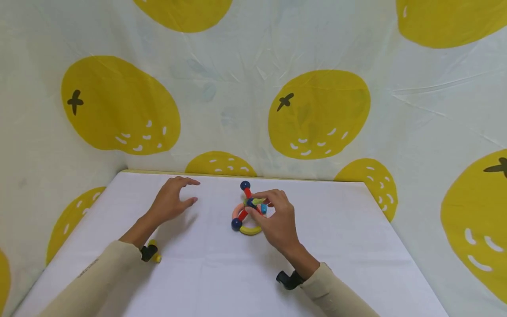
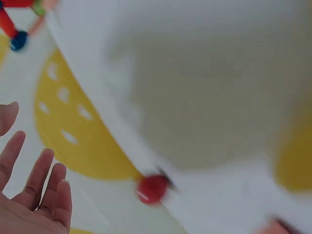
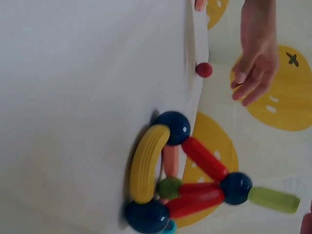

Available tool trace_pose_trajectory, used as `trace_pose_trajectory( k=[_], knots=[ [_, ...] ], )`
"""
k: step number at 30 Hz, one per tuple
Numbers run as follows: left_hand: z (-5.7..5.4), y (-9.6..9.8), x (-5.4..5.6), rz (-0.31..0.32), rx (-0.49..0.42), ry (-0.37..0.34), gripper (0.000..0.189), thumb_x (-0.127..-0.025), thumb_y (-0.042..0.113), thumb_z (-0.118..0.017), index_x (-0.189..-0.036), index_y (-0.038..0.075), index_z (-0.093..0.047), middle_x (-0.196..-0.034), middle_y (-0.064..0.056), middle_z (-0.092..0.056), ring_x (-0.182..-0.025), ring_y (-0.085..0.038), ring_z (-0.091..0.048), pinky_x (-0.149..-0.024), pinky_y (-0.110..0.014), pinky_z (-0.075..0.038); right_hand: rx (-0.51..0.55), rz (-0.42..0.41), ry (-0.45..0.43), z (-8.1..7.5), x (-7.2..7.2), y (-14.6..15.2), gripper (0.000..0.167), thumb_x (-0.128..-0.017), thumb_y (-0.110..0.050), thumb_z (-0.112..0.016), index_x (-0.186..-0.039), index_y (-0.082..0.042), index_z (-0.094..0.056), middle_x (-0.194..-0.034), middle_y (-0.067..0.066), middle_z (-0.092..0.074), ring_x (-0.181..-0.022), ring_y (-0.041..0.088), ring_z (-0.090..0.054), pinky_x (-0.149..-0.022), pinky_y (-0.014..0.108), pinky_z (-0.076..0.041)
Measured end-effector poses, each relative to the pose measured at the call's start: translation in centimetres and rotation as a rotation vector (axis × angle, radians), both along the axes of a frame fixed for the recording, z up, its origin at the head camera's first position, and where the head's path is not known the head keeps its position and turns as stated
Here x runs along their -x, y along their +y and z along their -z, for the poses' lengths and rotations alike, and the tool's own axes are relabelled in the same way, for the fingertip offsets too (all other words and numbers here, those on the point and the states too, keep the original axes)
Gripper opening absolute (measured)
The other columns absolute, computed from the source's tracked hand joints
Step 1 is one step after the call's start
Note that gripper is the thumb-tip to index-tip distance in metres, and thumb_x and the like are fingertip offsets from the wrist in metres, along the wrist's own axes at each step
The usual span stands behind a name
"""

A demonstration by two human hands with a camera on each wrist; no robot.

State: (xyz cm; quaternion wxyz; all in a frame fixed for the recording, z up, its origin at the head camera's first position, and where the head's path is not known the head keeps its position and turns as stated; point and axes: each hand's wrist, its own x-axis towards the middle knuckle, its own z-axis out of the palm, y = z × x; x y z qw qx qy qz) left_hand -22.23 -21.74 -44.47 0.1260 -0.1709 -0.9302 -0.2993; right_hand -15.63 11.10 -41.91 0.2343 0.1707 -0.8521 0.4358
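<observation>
On the white table stands a frame of rods and balls (image 1: 243, 214), like a magnetic building toy. Red rods (image 3: 197, 200) rise from blue balls to a top blue ball (image 3: 235, 188), and a curved yellow rod (image 3: 146, 163) forms part of the base. From the top ball a light green rod (image 3: 274, 200) points up. My right hand (image 1: 279, 220) is over it, thumb and index finger spread to either side; in the right wrist view the rod shows whole, a fingertip just past its end. My left hand (image 1: 170, 200) hovers left of the frame, fingers apart, holding nothing.
Yellow pieces (image 1: 158, 259) lie by the left wrist, partly hidden by a black wrist camera (image 1: 148, 252). A red ball (image 3: 204, 69) and a pink piece (image 3: 200, 5) lie on the table in the right wrist view. A fruit-print cloth (image 1: 237, 110) hangs behind the table.
</observation>
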Motion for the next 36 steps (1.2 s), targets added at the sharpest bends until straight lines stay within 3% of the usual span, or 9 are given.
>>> trace_pose_trajectory(
  k=[7, 11, 15, 21, 29, 32, 36],
  knots=[
    [-1.0, 6.0, -2.3, 0.061, -0.129, -0.062, 0.045, -0.094, 0.022, -0.083, -0.136, 0.022, -0.068, -0.133, 0.0, -0.071, -0.118, -0.026, -0.067, -0.098, -0.049, -0.059, 0.03, 0.072, -0.05, 1.1, 0.9, 2.0, 0.05, -0.085, -0.028, -0.092, -0.131, -0.026, -0.07, -0.122, -0.007, -0.067, -0.102, 0.012, -0.062, -0.086, 0.036, -0.059],
    [-1.0, 8.8, -3.0, 0.114, -0.226, -0.065, 0.043, -0.093, 0.019, -0.084, -0.133, 0.021, -0.069, -0.132, 0.002, -0.073, -0.116, -0.023, -0.07, -0.097, -0.048, -0.061, 0.078, 0.052, -0.174, 2.1, 1.9, 2.6, 0.051, -0.086, -0.026, -0.092, -0.132, -0.028, -0.069, -0.124, -0.008, -0.068, -0.105, 0.015, -0.066, -0.091, 0.045, -0.061],
    [-0.9, 10.8, -3.4, 0.134, -0.29, -0.071, 0.04, -0.094, 0.027, -0.084, -0.131, 0.022, -0.07, -0.129, 0.003, -0.074, -0.114, -0.018, -0.071, -0.096, -0.047, -0.062, 0.119, 0.035, -0.288, 3.1, 2.7, 2.7, 0.051, -0.087, -0.024, -0.091, -0.132, -0.028, -0.069, -0.126, -0.009, -0.07, -0.107, 0.017, -0.069, -0.096, 0.047, -0.061],
    [-0.2, 12.4, -3.3, 0.122, -0.359, -0.084, 0.036, -0.096, 0.027, -0.081, -0.13, 0.021, -0.071, -0.127, -0.001, -0.075, -0.112, -0.017, -0.072, -0.095, -0.041, -0.062, 0.162, 0.0, -0.345, 3.9, 3.4, 2.6, 0.046, -0.086, -0.021, -0.091, -0.128, -0.025, -0.072, -0.123, -0.006, -0.074, -0.107, 0.02, -0.072, -0.101, 0.048, -0.059],
    [2.1, 13.8, -2.3, 0.102, -0.437, -0.125, 0.033, -0.097, 0.016, -0.079, -0.128, 0.023, -0.072, -0.123, 0.005, -0.076, -0.112, -0.017, -0.072, -0.095, -0.039, -0.062, 0.203, -0.034, -0.32, 4.3, 3.5, 2.6, 0.036, -0.089, -0.024, -0.089, -0.122, -0.024, -0.076, -0.117, -0.006, -0.077, -0.108, 0.023, -0.073, -0.1, 0.058, -0.057],
    [2.6, 14.3, -2.0, 0.115, -0.471, -0.126, 0.035, -0.096, 0.017, -0.081, -0.129, 0.024, -0.072, -0.122, 0.004, -0.077, -0.111, -0.019, -0.073, -0.092, -0.038, -0.063, 0.193, -0.039, -0.291, 4.2, 3.5, 2.7, 0.031, -0.091, -0.028, -0.087, -0.12, -0.027, -0.077, -0.114, -0.009, -0.077, -0.106, 0.018, -0.073, -0.098, 0.054, -0.058],
    [3.1, 14.8, -1.6, 0.1, -0.496, -0.125, 0.036, -0.093, 0.019, -0.084, -0.127, 0.027, -0.074, -0.118, 0.003, -0.076, -0.106, -0.019, -0.073, -0.089, -0.037, -0.063, 0.177, -0.055, -0.28, 4.0, 3.5, 2.6, 0.026, -0.093, -0.031, -0.084, -0.118, -0.028, -0.077, -0.111, -0.011, -0.077, -0.104, 0.014, -0.073, -0.096, 0.041, -0.06]
  ],
)
